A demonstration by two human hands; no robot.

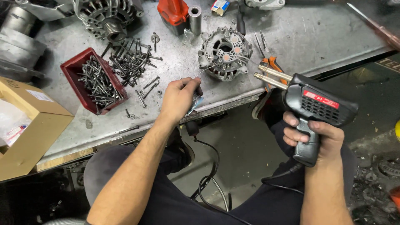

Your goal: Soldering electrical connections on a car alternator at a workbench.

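My right hand (313, 135) grips the handle of a black pistol-shaped soldering gun (310, 106) with two metal prongs pointing up-left toward a round metal alternator housing (225, 52) on the bench. My left hand (180, 96) rests at the bench's front edge, pinching a small spool with a thin solder wire (208, 68) that runs out toward the housing. The gun's cord hangs down past my lap.
A red bin (73, 66) full of bolts stands at the left with loose bolts (133, 62) beside it. A cardboard box (39, 125) sits at the far left. Another alternator (109, 16), a red tool (173, 14), a metal sleeve (195, 18) and orange-handled pliers (273, 64) lie around.
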